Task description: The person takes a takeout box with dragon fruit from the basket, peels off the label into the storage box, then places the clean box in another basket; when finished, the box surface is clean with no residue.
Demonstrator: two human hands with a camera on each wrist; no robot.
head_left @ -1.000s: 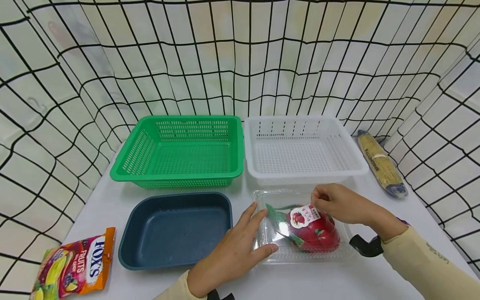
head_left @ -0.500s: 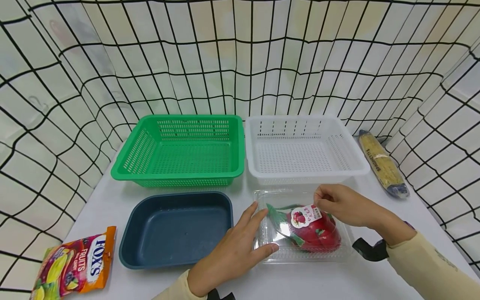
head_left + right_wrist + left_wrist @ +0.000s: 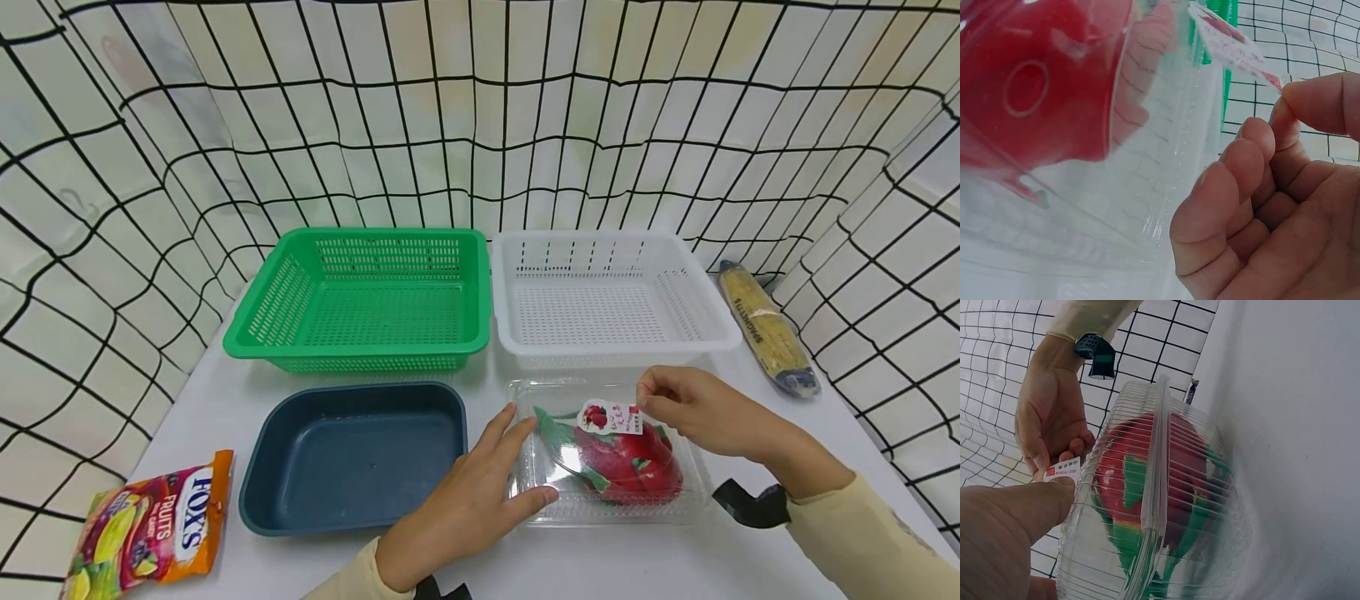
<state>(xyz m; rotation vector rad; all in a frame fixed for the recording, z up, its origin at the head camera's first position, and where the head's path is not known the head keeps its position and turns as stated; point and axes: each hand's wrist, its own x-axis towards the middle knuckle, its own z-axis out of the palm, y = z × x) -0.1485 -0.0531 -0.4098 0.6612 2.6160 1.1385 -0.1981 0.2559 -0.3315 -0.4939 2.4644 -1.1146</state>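
A clear plastic clamshell box lies on the white table with a red, green-tipped dragon fruit inside. My right hand pinches the right end of a white sticker label between thumb and index finger. In the right wrist view the label stands up from the lid, its far end close to the plastic. My left hand rests against the box's left side, fingers spread and nearly straight, thumb over the front left corner. The left wrist view shows its thumb along the box.
Behind the box stands a white basket, with a green basket to its left. A dark blue tub sits left of the left hand. A candy bag lies front left, a spaghetti pack back right. Black netting surrounds the table.
My right hand has moved slightly right, pulling the label, which has swung up from its slant over the fruit toward the back. The left hand has stayed at the box.
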